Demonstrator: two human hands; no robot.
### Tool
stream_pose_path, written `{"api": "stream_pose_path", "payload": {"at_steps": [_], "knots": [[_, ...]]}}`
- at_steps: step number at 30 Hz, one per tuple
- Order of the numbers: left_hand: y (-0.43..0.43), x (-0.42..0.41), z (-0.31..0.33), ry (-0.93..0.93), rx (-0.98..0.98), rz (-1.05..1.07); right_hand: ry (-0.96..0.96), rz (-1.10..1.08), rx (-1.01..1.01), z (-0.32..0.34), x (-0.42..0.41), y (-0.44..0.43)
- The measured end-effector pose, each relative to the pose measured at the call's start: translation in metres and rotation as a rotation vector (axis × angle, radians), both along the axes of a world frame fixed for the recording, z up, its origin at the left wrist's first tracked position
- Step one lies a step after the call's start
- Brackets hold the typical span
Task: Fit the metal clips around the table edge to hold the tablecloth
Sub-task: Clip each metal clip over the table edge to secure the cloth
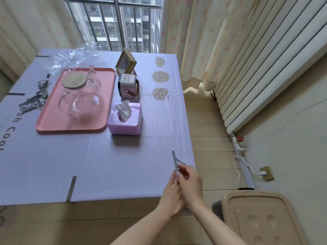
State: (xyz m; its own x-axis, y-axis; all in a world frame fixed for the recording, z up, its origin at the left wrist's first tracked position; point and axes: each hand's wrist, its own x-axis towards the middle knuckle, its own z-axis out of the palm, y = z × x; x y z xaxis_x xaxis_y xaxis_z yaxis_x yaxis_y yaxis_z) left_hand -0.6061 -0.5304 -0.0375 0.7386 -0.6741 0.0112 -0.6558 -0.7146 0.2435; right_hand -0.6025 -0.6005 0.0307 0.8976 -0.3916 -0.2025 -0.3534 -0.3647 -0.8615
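Now both hands (182, 186) hold 1 clip (175, 160).

The near half of the desk (88, 156) lay bare, with one clip (71, 189) fitted on its front edge. Farther back, the pink tray (53, 124), tissue box (125, 119) and small radio (127, 85) crowded the middle. A strip along the right edge was open; loose clips (38, 96) lay far left.

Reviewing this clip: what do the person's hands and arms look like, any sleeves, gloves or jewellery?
Both forearms are bare to the bottom of the frame, with no sleeves in view. The left hand and right hand wear no gloves; no rings, watch or bracelet show. Fingernails are too blurred to judge.
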Motion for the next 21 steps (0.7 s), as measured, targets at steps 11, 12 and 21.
{"api": "stream_pose_path", "payload": {"at_steps": [11,12,21], "knots": [[0.005,-0.017,0.000,0.002,-0.020,-0.325,0.069,0.475,-0.273,-0.021,0.045,0.002],[0.009,-0.016,0.001,0.042,-0.056,-0.395,0.079,0.458,-0.288,-0.023,0.043,-0.004],[0.053,0.008,0.012,0.089,-0.373,0.276,0.001,0.295,-0.392,-0.039,0.009,-0.025]]}}
